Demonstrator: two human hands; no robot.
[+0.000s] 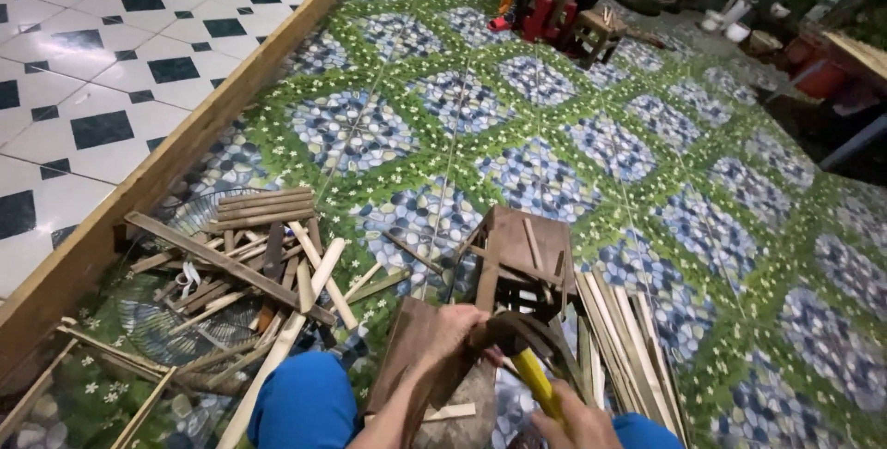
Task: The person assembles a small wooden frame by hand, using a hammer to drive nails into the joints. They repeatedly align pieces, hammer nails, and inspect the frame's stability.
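Yellow-handled tool (536,380): gripped in right hand (575,423), low centre; left hand (455,331) closed on brown wooden piece (416,357); small wooden stool (517,260) just beyond; bamboo slats (268,264) heaped left on floor.

Left hand (450,327) grips a dark blade (522,331), right hand (575,423) perhaps its yellow handle (538,382)
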